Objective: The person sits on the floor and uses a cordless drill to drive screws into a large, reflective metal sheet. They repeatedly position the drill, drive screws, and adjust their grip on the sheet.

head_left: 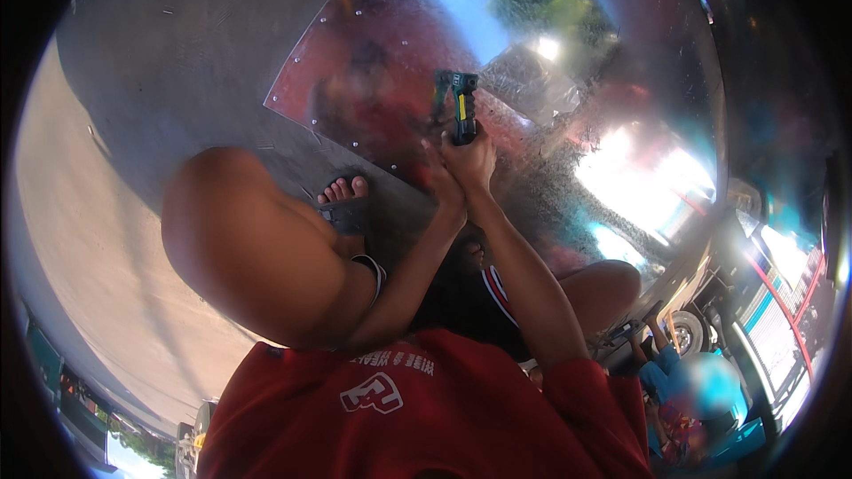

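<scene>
My right hand (473, 160) is closed round the black grip end of a hand-held power tool (464, 106), dark green and black with a yellow stripe. Its far end is blurred, so its exact kind is unclear. Against the right hand and wrist lies my left hand (441, 175), its visible fingers stretched forward and somewhat smeared. My forearms cross close together at the wrists. Beyond and below the tool spreads a dark red metal panel (333, 66) with rivet heads along its edges, partly washed out by glare.
I squat with bent knees, a sandalled foot (344, 192) beside the panel's near edge. Grey concrete floor (213, 53) stretches left. Rubble or dirt (546, 168) lies right of the panel. At lower right are a person in blue (701, 390), a wheel (686, 333) and red bars (781, 297).
</scene>
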Action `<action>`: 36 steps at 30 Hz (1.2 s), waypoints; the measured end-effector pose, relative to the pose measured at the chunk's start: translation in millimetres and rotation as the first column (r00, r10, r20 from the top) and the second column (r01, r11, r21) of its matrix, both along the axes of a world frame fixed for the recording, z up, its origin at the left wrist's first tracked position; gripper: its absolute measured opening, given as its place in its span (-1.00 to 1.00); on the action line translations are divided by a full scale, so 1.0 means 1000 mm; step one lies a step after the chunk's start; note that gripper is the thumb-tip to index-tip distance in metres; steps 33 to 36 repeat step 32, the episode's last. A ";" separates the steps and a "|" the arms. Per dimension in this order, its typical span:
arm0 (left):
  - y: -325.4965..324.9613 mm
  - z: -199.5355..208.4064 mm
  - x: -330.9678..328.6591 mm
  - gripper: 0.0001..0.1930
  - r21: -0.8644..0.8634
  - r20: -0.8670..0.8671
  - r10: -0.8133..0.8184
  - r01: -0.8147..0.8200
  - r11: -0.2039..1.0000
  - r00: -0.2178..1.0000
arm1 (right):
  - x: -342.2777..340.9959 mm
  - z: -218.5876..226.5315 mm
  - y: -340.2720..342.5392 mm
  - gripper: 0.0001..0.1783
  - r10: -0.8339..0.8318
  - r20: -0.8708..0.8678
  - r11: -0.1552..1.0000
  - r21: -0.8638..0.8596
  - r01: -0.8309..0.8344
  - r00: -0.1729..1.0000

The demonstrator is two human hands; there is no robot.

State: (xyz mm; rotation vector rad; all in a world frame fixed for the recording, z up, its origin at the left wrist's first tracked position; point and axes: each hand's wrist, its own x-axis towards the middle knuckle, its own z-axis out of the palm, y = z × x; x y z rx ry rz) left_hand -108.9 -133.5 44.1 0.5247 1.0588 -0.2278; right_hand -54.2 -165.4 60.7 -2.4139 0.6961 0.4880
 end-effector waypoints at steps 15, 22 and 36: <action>0.002 0.015 -0.033 -0.36 0.412 -0.006 -0.541 0.495 0.765 0.841 | -0.005 0.000 -0.085 -0.52 0.022 -0.503 0.251 0.839 0.483 0.864; -0.010 0.031 -0.060 -0.35 0.404 -0.016 -0.623 0.575 0.712 0.782 | -0.060 0.038 -0.089 -0.57 -0.192 -0.351 0.298 0.869 0.395 0.916; 0.048 0.167 0.003 -0.23 0.714 0.344 -0.713 0.322 0.621 0.611 | -0.034 0.175 -0.073 -0.38 -0.583 0.314 0.407 0.911 -0.065 0.749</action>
